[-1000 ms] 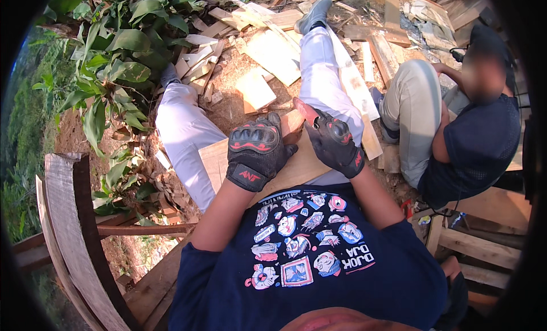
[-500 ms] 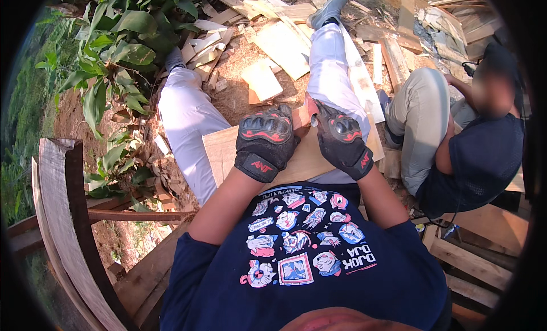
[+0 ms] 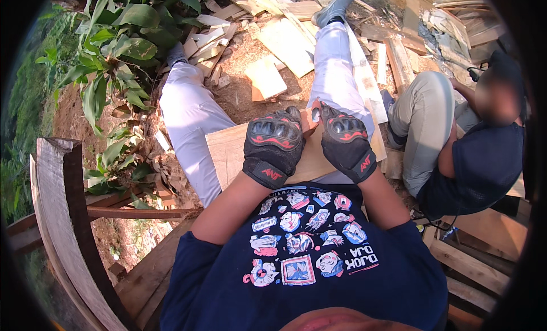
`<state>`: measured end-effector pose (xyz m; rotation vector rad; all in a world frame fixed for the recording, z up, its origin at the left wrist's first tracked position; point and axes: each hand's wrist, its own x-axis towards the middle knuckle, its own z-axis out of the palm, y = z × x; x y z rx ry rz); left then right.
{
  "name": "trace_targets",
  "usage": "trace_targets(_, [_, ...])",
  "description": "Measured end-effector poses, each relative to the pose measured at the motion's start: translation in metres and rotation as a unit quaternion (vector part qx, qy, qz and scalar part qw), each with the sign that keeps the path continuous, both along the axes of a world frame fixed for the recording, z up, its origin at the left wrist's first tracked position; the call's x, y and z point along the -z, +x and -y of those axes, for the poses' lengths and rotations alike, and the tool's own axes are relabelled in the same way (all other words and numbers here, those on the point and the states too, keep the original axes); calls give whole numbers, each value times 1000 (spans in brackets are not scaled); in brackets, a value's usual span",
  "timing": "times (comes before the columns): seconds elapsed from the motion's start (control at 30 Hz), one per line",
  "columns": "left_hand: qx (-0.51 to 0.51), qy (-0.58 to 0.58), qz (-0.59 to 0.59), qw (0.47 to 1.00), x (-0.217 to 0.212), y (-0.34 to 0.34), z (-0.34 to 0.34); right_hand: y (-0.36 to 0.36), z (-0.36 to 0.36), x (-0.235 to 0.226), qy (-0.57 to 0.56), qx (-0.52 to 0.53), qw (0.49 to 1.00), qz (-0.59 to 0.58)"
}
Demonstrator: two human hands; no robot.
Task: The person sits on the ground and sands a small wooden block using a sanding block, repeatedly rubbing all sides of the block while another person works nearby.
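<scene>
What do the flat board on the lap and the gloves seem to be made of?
The flat board looks like pale bare wood: faint grain lines, matte, no paint. The glove on the left hand and the one on the right hand look like black fabric with glossy hard knuckle guards, probably plastic.

No packages, labels, signs or screens in view — wood scraps, leaves only

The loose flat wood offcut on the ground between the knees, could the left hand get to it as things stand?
Probably not directly. The left hand rests on the wooden board across the lap, and the offcut lies well beyond it on the ground; the board sits between them.
</scene>
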<state>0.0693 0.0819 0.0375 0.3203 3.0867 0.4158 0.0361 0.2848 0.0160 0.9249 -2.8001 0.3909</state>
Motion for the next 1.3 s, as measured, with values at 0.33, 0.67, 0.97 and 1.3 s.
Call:
trace_targets(0.33, [-2,-3,17,1000,4,0,-1,-9,-7,8,91,-51,994,-32])
trace_targets(0.67, [5,-13,-34,999,4,-4,0,2,-4,-10,99,-7,994,50])
trace_targets(0.97, [8,10,-60,998,6,-4,-3,14,-5,-19,118,33,986,115])
trace_targets(1.3, [14,-35,-11,999,0,1,-2,-6,-11,6,39,-58,997,24])
